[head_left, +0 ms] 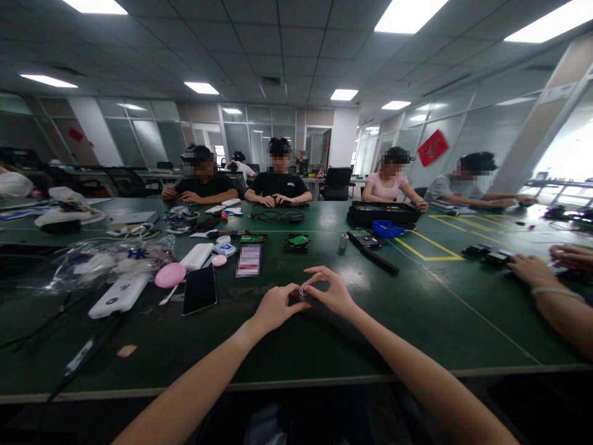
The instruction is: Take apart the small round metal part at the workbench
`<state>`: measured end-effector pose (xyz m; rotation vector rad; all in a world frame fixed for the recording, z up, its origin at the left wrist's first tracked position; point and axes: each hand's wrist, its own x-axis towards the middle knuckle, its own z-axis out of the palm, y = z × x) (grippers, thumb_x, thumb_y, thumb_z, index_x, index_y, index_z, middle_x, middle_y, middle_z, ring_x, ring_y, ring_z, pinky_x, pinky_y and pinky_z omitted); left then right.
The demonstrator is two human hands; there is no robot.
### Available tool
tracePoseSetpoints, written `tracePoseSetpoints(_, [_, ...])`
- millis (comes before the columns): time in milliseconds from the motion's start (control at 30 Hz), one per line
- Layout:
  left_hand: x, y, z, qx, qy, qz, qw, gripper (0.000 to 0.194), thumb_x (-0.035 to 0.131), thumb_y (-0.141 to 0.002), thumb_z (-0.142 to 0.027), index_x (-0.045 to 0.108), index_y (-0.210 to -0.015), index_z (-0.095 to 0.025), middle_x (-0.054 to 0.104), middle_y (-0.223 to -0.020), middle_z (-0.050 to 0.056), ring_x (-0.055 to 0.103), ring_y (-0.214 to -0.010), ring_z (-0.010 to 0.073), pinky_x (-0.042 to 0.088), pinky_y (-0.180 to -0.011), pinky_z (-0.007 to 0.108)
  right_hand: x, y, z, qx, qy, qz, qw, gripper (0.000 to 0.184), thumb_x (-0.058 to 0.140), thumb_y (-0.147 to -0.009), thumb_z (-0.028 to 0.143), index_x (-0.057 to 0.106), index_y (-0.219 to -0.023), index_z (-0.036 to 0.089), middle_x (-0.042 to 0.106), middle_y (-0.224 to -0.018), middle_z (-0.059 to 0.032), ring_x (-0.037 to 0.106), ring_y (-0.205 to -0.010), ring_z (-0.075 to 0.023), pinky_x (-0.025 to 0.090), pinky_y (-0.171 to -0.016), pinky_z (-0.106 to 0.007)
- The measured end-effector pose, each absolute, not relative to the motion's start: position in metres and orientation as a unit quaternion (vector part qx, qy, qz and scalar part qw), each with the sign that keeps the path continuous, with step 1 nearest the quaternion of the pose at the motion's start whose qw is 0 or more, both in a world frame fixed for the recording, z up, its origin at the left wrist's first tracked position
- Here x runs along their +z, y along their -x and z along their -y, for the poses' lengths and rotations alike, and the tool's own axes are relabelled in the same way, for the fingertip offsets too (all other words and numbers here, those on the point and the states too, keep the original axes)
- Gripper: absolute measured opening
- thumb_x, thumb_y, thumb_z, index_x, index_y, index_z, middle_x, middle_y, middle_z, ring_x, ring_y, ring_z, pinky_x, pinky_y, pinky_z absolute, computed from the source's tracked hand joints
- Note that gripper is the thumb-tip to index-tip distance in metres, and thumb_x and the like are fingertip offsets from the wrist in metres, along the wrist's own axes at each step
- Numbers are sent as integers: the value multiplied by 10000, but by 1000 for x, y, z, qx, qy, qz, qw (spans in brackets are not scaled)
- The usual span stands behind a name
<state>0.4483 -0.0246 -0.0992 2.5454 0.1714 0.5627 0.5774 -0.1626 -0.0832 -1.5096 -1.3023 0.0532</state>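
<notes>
Both my hands meet over the green table (417,321) just in front of me. My left hand (274,307) is closed around a small dark part (300,295) with a pale metal top. My right hand (330,292) pinches the top of the same part with thumb and forefinger, its other fingers curled above. The part is too small to name.
A black phone (199,289), a white power bank (121,295), a pink round case (170,275) and plastic bags lie at left. Circuit boards (297,242), a blue bin (387,229) and a black tray (382,214) sit further back. Several people sit across; another person's hands (540,269) rest at right.
</notes>
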Motion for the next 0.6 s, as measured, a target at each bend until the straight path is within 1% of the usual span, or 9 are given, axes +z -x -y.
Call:
tracePoseSetpoints(100, [-99, -449, 25, 212, -939, -61, 263, 360, 672, -754, -492, 652, -964, -200, 593, -641, -23, 518, -560, 136, 309, -530, 224, -82, -579, 162, 9, 631, 536, 561, 374, 665, -784, 317, 566, -1124, 197, 716, -818, -33, 685, -808, -197, 499, -848, -376])
tracePoseSetpoints(167, [-99, -449, 24, 209, -939, -58, 267, 369, 668, -757, -493, 651, -977, -197, 595, -638, -23, 513, -553, 134, 305, -529, 223, -81, -580, 163, 7, 633, 532, 563, 363, 668, -782, 314, 573, -1111, 194, 716, -817, -36, 685, -810, -200, 498, -846, -373])
tracePoseSetpoints(400, [-101, -449, 23, 217, -938, -54, 267, 356, 663, -759, -498, 656, -955, -201, 565, -592, -39, 498, -528, 128, 291, -514, 223, -81, -583, 165, 52, 646, 554, 522, 375, 669, -768, 257, 574, -1123, 183, 717, -810, -27, 685, -801, -193, 480, -872, -382])
tracePoseSetpoints(600, [-98, -448, 24, 208, -939, -60, 267, 369, 657, -762, -505, 654, -972, -202, 569, -604, -35, 504, -540, 132, 294, -519, 223, -81, -584, 166, 34, 645, 570, 508, 358, 677, -764, 257, 591, -1107, 201, 718, -859, -33, 678, -842, -195, 477, -885, -390])
